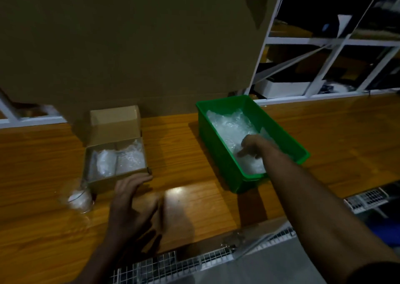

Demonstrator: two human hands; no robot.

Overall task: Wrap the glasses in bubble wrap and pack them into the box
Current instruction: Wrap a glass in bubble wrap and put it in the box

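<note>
- A small open brown cardboard box (116, 164), lid flap up, is seen on the wooden tabletop (194, 197); two bubble-wrapped bundles (118, 161) lie side by side inside it.
- One clear drinking glass (79, 198) is left unwrapped just beside the box's near left corner — blurred, so its tilt cannot be told.
- A green rectangular plastic bin (216, 140), well apart to the right, is filled with crumpled clear bubble wrap (229, 127).
- The right hand (252, 146) is reached into the bin; fingers are curled down onto the wrap, though a firm pinch cannot be confirmed.
- The left hand (129, 199) is held flat, fingers straight and slightly spread, tips at the box's near wall; nothing is gripped.
- Handling, judged: the wrap is light, soft and floppy — best pinched at an edge and lifted free. The glass is rigid, slick and breakable; it is better taken around the body than by the rim.
</note>
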